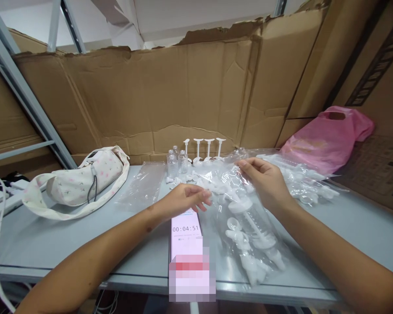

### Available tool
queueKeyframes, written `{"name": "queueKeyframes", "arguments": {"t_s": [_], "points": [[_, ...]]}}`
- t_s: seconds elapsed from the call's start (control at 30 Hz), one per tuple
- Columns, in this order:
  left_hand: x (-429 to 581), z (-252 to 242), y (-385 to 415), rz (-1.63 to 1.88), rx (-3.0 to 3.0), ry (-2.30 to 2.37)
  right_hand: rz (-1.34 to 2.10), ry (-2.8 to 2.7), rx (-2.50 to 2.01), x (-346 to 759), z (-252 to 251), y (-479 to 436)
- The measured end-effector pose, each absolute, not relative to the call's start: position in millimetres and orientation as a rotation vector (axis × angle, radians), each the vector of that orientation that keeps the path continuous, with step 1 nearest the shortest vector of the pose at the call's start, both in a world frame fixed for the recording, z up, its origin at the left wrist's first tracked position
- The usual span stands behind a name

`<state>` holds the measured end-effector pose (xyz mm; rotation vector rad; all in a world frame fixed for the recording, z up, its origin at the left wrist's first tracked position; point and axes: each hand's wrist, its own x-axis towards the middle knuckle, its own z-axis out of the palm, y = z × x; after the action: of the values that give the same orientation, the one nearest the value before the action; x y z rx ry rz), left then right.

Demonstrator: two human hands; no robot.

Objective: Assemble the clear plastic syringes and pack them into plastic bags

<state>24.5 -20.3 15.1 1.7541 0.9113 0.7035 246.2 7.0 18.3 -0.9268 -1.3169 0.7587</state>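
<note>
A clear plastic bag (224,244) stands on the grey table, its top pinched between the thumb and fingers of my right hand (265,179). Inside the bag lie a clear cylinder with white ends (253,226) and several white plastic fittings (245,250). My left hand (183,201) hovers to the left of the bag, above a phone, fingers loosely bent and apart with nothing in them. Behind both hands are small clear bottles (172,166), upright white T-shaped pieces (198,150) and loose white parts (192,177).
The phone (185,244) shows a running timer near the front edge. A flat clear bag (140,185) and a floral pouch (85,179) lie left. Filled clear bags (309,179) and a pink bag (324,139) are at right. Cardboard (160,91) walls the back.
</note>
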Motion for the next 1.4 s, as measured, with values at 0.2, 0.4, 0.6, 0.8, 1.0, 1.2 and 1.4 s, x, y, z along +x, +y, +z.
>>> {"name": "queueKeyframes", "arguments": {"t_s": [0.2,0.4,0.6,0.8,1.0,1.2,1.4], "points": [[37,14,-33,0.639,1.823,0.955,0.688,-1.217,-0.859,242,19,7],[32,17,-26,0.706,1.761,0.98,0.678,-1.211,-0.814,249,20,12],[34,9,-33,0.567,1.86,0.925,0.718,-1.165,-0.804,252,22,12],[37,3,-35,0.727,1.73,0.921,0.944,-1.175,-0.783,250,30,5],[36,13,-35,1.03,1.453,0.809,1.233,-1.152,-0.737,252,29,7],[32,18,-34,1.181,1.442,0.8,1.409,-1.35,-0.861,248,23,4],[31,17,-33,1.223,1.55,0.79,1.175,-1.514,-0.901,241,21,-1]]}}
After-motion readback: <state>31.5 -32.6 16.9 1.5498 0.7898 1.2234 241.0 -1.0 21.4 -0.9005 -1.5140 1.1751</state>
